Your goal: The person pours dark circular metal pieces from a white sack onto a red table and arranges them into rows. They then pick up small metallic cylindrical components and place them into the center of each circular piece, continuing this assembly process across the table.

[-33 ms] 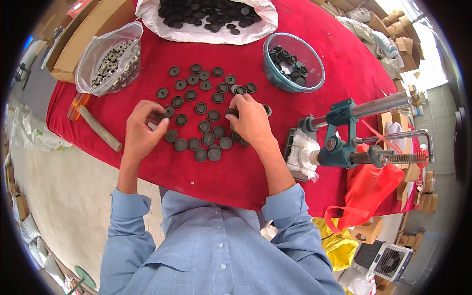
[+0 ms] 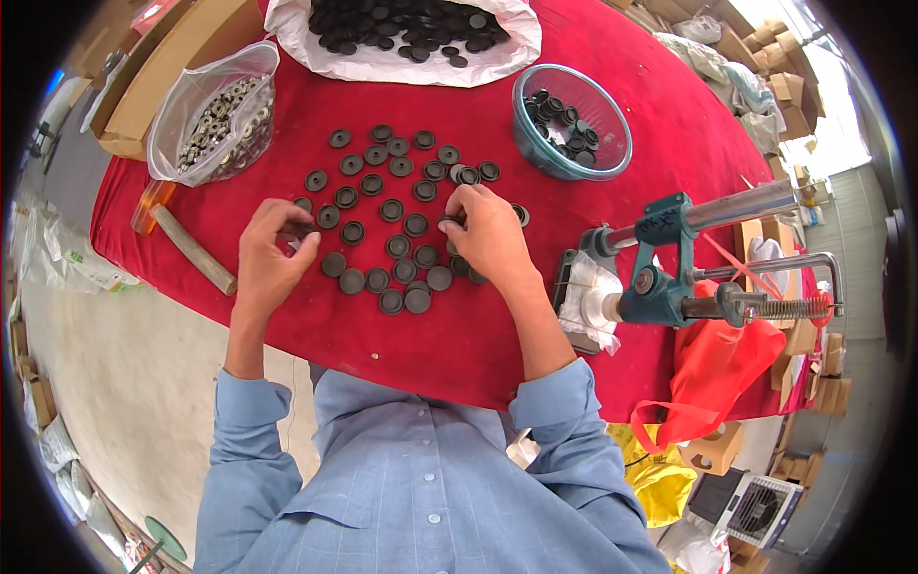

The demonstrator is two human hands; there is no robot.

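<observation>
Many round black plastic caps (image 2: 390, 209) lie scattered on the red cloth between my hands, some showing a recessed ring and others a smooth face. At the left edge of this spread my left hand (image 2: 273, 251) curls its fingers toward the thumb. Something pale shows in its palm, and a dark edge shows at its fingertips; I cannot make out what it holds. My right hand (image 2: 490, 231) pinches a black cap (image 2: 449, 222) between thumb and fingers at the right side of the spread. Its fingers partly hide the caps beneath.
A clear bag of small metal rings (image 2: 225, 124) stands at the left, near a wooden stick (image 2: 196, 251). A white sack of black caps (image 2: 402, 69) lies at the back. A clear bowl (image 2: 622, 158) holds more caps. The green hand press (image 2: 660, 258) stands at the right, beside a red bag (image 2: 722, 368).
My left hand has shifted slightly left, away from a cap near its fingertips, and a cap beside its index finger now shows. The right hand has stayed almost still.
</observation>
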